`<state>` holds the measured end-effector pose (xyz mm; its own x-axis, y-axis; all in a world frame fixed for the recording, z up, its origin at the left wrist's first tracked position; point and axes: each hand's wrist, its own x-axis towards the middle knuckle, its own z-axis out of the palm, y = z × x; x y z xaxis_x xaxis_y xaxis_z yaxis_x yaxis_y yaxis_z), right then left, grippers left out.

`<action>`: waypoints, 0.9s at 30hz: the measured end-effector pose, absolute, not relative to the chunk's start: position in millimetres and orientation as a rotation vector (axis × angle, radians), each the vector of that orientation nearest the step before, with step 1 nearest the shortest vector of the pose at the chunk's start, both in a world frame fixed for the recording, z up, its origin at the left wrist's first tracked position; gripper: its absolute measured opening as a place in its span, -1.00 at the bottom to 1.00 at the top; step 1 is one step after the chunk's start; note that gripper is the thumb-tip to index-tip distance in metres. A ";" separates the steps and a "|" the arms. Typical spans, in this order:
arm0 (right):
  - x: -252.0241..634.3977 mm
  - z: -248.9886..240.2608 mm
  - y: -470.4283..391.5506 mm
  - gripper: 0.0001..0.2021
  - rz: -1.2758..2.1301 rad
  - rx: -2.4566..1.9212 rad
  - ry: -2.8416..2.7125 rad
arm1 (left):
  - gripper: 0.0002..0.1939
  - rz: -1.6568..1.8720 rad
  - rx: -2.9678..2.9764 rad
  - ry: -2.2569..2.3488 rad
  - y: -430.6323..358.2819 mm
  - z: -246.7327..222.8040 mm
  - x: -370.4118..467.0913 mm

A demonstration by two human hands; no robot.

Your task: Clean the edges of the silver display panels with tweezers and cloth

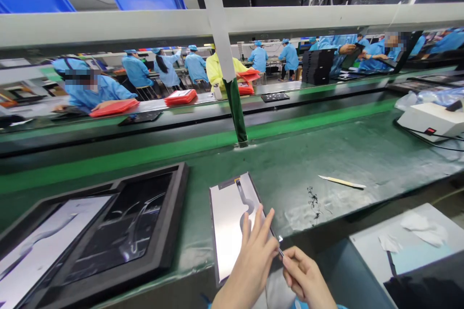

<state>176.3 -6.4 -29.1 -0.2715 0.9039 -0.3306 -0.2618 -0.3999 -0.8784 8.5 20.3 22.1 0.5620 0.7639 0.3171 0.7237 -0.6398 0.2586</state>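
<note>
A flat display panel point(226, 231) lies at the bench edge with its silvery back up and a grey ribbon cable point(244, 200) running down it. My left hand point(250, 256) rests across the panel's lower right part, fingers spread. Beside the panel's right edge, my right hand point(304, 275) is closed in a pinch. A thin, dark, narrow piece shows at its fingertips, too small to name. Part of the panel and the cable's lower end are hidden under my left hand.
At left, a black foam tray point(177, 203) holds more panels. A yellow-handled blade point(342, 182) and dark scraps point(312, 199) lie right on the green bench point(290, 154). A white device point(431, 120) stands far right. A post point(235, 111) rises ahead; co-workers sit beyond.
</note>
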 end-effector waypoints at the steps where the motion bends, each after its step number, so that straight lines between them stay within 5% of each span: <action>1: 177.6 -28.9 -7.1 -0.44 1.762 -1.125 -0.970 | -0.71 0.607 2.704 1.263 22.4 25.5 11.2; 9: 181.1 -28.7 -5.2 -0.42 1.612 -1.181 -1.114 | -0.79 0.657 2.535 1.284 37.6 23.1 9.9; 17: 183.9 -19.3 -3.1 -0.36 1.747 -1.204 -1.095 | -0.43 0.847 2.642 1.284 12.8 -9.5 -6.0; 27: 186.1 -14.8 -3.1 -0.33 1.869 -1.235 -0.897 | -0.45 0.863 2.709 1.262 13.7 -9.8 -6.5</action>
<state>186.1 -3.1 -14.8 -0.2891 0.8477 -0.4448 -0.1835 -0.5051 -0.8433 -6.5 13.7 -9.8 0.5169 0.7151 0.4706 0.6979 -0.6704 0.2520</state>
